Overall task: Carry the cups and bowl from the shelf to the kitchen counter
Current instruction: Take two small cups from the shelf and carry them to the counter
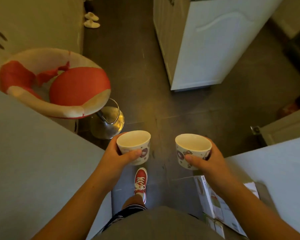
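Nearest, at bottom: grey shirt, dark shorts, one red shoe (141,182) stepping forward on dark floor tiles. Beside the right forearm, a stack of printed boxes (213,201) on the floor.

Two cups, none set down yet. Left hand (117,155) wrapped around the left cup (133,146), thumb across the printed front, fingers behind, grip pressed firmly onto its wall. Right hand (209,159) holding the right cup (193,149) the same way, thumb in front, grip closed on the side. Both kept upright and level, rims up, held out ahead of the body and well apart from each other, probably to avoid knocking them together while walking. Both look empty inside. One cup per hand, likely the reason no bowl is carried; no bowl visible anywhere.

Grey counter (33,161) to the left, another pale surface (275,170) to the right, a narrow passage between.

Further on: one round red and cream stool (59,84) on a chrome base at left, one white cabinet (215,44) at right.

Farthest: two white slippers (91,20) by the wall.
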